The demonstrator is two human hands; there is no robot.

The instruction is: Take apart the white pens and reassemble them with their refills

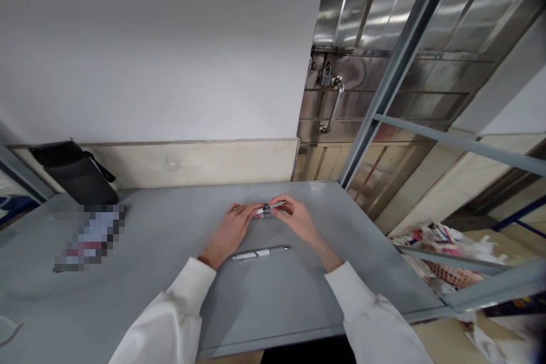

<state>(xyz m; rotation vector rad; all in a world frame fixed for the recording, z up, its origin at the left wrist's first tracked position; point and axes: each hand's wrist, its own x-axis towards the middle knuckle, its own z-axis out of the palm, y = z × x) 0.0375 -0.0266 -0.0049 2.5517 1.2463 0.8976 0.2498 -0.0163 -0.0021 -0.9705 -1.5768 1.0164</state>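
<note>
Both hands meet near the far edge of the gray table (128,273), left hand (232,228) and right hand (298,220) pinching a small pen (269,208) between fingertips. A second pen (261,252) lies just behind them; bare tabletop spreads toward the black bag (74,173).

Small silver pen (270,208), level, above table.
</note>
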